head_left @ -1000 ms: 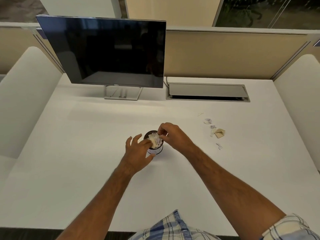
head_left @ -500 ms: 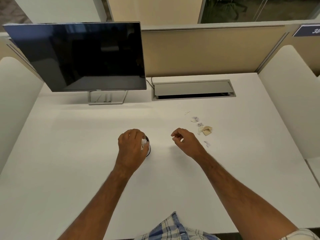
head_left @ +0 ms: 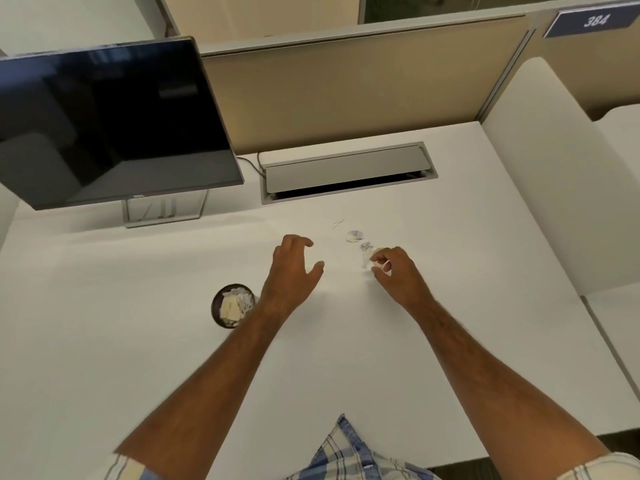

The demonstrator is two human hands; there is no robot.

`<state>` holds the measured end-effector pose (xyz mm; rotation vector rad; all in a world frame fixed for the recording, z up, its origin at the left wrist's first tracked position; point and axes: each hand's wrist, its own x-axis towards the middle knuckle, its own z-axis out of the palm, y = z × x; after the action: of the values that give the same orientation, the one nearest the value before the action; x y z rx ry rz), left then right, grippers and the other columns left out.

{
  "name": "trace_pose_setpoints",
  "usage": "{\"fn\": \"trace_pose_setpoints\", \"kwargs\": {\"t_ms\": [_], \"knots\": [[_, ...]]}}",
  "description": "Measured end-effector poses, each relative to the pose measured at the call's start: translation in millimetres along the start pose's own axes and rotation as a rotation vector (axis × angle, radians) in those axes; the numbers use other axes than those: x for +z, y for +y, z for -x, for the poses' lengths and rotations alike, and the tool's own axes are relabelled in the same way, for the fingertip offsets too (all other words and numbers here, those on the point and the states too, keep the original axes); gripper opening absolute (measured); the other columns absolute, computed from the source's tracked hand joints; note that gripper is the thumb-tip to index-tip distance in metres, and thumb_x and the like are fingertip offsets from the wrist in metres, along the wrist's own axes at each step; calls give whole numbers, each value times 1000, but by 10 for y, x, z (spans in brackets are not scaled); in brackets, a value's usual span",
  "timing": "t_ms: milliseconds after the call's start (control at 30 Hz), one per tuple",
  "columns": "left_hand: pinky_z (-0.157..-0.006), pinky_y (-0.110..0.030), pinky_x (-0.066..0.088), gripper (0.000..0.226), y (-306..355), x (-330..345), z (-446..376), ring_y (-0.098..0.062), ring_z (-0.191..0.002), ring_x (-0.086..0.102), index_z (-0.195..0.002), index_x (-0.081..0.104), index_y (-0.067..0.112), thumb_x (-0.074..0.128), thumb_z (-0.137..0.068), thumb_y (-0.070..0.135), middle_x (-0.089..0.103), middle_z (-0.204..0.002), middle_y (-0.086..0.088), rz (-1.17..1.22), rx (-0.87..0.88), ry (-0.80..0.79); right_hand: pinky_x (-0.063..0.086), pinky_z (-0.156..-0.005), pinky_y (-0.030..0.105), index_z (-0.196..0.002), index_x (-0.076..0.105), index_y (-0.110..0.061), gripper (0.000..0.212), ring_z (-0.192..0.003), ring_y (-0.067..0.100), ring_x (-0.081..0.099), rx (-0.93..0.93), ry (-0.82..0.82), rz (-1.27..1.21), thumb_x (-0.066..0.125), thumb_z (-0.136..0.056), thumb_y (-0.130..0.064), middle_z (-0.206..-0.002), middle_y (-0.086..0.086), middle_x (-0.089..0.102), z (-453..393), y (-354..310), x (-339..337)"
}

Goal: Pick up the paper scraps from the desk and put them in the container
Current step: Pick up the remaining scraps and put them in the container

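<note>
Showing at the bottom edge of the frame a blue-and-white plaid shirt (head_left: pixel 346 452), with two bare forearms reaching up across the white desk (head_left: pixel 104 341). Left of centre, standing upright on the desk just beside the left wrist, a small dark round container (head_left: pixel 217 308) already holding crumpled white and cream paper pieces. Just above and right of it, near mid-frame, the left hand (head_left: pixel 294 268), fingers loosely curved and spread, thumb out to the right, holding nothing. Right of centre, the right hand (head_left: pixel 394 271), fingers curled inward at the near end of a trail of paper scraps (head_left: pixel 356 237); thumb and fingertips close together over a pale scrap, though blur leaves it unclear whether actually pinched. Beyond the knuckles, more scraps scattered toward the upper middle: a white-and-purple piece, a small printed bit, a thin sliver farthest out. Farther back, centre, a grey cable hatch (head_left: pixel 346 168) set into the desk. Upper left, a dark, switched-off monitor (head_left: pixel 104 123) on a silver stand. Behind, a tan partition (head_left: pixel 346 81), and at upper right a blue sign (head_left: pixel 594 20) reading 384.
</note>
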<state>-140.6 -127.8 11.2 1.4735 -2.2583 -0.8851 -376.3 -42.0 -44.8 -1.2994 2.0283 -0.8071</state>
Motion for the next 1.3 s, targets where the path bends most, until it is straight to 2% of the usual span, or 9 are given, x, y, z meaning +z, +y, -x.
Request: {"fn": "trace_pose_setpoints", "kwargs": {"t_ms": [100,200,300,533,800,933,1100,1200,1300], "knots": [[-98,-32,41,51,49,191,-289,-25,-131,43,-138,49,16,67,-94,34,43,-144,0,7,-64,-75,49,-99,38,-113,67,-16,27,-109,19,59,15,24,36,70,-87,-13,-117,3,61,-127,134,-78],[-106,-39,42,60,81,375,-567,-29,-137,41,-146,43,17,66,-94,38,38,-152,-2,-29,-115,-151,33,-114,33,-133,59,-17,54,-128,22,51,0,-61,110,79,-83,-22,-135,3,53,-237,224,-106],[-110,-44,41,68,105,544,-806,-32,-141,38,-151,37,18,65,-94,42,33,-158,-4,-70,-159,-210,29,-116,33,-145,47,-26,76,-139,21,37,37,-184,188,82,-79,-37,-151,-3,38,-317,310,-76],[-114,-49,38,83,153,858,-1182,-34,-147,33,-156,29,19,70,-90,48,23,-166,-6,-97,-175,-270,27,-116,30,-151,34,-37,90,-144,19,26,-43,-281,304,81,-74,-48,-161,-12,24,-311,500,-31],[-123,-52,22,58,199,1122,-1320,-34,-153,22,-151,44,32,65,-97,39,21,-168,-3,-178,-78,-271,28,-117,29,-151,44,-24,63,-141,22,35,-221,-208,382,66,-93,-13,-161,-2,33,-192,523,32],[-120,-36,28,36,144,1206,-1300,-27,-148,31,-134,63,23,64,-98,24,40,-159,-2,-128,-1,-232,33,-113,26,-145,49,-26,45,-138,13,40,-174,-217,312,45,-103,-40,-152,-5,44,-139,444,42],[-97,-19,38,21,110,1234,-1224,-22,-123,50,-115,72,10,61,-97,6,59,-129,-5,-84,50,-157,52,-93,33,-128,60,-18,32,-115,13,51,-162,-195,326,56,-101,-35,-129,-4,56,-172,403,43],[-95,-29,50,18,106,1205,-1175,-22,-111,58,-107,72,6,57,-99,3,65,-115,-8,-6,2,-141,49,-86,26,-122,66,-19,28,-103,12,54,-139,-269,331,66,-94,-16,-121,-2,53,-190,457,14],[-87,-23,50,18,78,1162,-1108,-17,-100,61,-101,71,8,54,-101,4,67,-108,-5,13,-46,-131,41,-74,14,-111,69,-19,25,-86,0,54,-33,-280,221,73,-87,-15,-104,-7,54,-192,479,-2]]}}
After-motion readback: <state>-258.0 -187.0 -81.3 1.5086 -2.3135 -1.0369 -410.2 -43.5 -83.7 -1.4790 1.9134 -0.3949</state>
